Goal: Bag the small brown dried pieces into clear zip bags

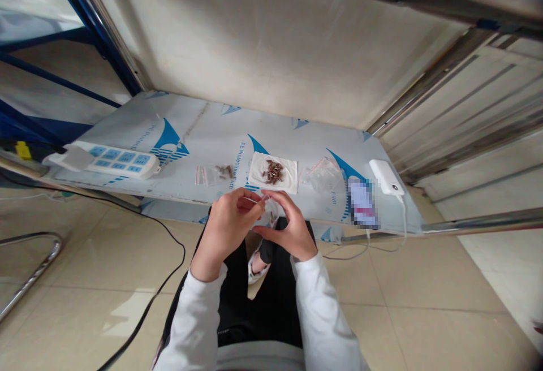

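Observation:
Between my two hands, in front of the shelf's near edge, is a small clear plastic bag (270,210). My left hand (231,221) pinches its top edge between thumb and fingers. On the other side my right hand (294,227) curves around the bag, its fingertips at the top edge and its thumb lower down. The bag's contents cannot be made out. Just beyond my hands, a white cloth or paper sheet (258,170) carries a heap of small brown metallic pieces (274,172). Left of it lies a small zip bag (214,175) with brownish pieces in it.
A pile of clear bags (324,175) lies right of the sheet. Farther right are a blurred phone (362,202) and a white power bank (386,177) with a cable. A power strip (121,160) sits at left on the film-covered shelf (203,128). A black cable (172,232) crosses the floor.

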### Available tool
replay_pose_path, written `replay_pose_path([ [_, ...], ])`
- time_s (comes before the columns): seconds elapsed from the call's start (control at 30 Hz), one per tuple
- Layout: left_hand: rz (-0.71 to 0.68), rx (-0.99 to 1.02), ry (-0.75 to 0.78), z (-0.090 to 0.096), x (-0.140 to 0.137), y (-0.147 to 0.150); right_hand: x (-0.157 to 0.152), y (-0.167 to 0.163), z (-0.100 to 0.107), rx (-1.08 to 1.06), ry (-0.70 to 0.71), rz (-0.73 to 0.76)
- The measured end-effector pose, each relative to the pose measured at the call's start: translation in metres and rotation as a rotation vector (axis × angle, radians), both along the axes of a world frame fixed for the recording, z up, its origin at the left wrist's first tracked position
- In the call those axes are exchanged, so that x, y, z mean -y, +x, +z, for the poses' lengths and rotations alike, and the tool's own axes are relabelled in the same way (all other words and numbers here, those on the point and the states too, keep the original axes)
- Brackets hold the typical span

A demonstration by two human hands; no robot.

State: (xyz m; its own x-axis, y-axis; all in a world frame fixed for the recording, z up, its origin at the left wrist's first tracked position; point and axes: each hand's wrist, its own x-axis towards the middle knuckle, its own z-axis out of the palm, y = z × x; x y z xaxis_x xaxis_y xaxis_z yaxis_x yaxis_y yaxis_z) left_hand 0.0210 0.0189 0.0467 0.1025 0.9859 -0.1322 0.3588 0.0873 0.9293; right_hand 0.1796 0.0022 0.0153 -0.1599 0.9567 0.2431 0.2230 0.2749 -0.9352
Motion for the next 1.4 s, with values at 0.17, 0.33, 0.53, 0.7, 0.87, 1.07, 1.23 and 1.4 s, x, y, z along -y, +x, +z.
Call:
replay_pose_path([
  [0.17,0.031,-0.182,0.068,0.010,0.002,-0.001,0.000,-0.005,-0.010,-0.145,-0.078,0.032],
  [0.33,0.093,-0.255,0.108,0.016,-0.001,-0.004,-0.017,0.006,-0.015,-0.101,-0.125,-0.008],
  [0.53,0.179,-0.314,0.062,0.009,-0.007,-0.023,-0.109,0.050,-0.007,0.657,-0.013,-0.015],
  [0.7,0.154,-0.336,0.015,0.007,-0.007,-0.030,-0.168,0.051,0.002,1.445,0.046,0.184],
  [0.87,0.156,-0.340,-0.009,0.004,-0.008,-0.037,-0.183,0.032,0.001,1.647,0.065,0.279],
  [1.07,0.178,-0.377,-0.046,-0.003,-0.011,-0.044,-0.181,0.022,0.007,1.757,0.120,0.338],
  [1.23,0.150,-0.350,-0.066,-0.005,-0.012,-0.042,-0.184,0.035,0.015,1.751,0.164,0.338],
  [1.4,0.154,-0.353,-0.061,-0.009,-0.012,-0.046,-0.191,0.113,0.012,1.447,0.062,0.069],
])
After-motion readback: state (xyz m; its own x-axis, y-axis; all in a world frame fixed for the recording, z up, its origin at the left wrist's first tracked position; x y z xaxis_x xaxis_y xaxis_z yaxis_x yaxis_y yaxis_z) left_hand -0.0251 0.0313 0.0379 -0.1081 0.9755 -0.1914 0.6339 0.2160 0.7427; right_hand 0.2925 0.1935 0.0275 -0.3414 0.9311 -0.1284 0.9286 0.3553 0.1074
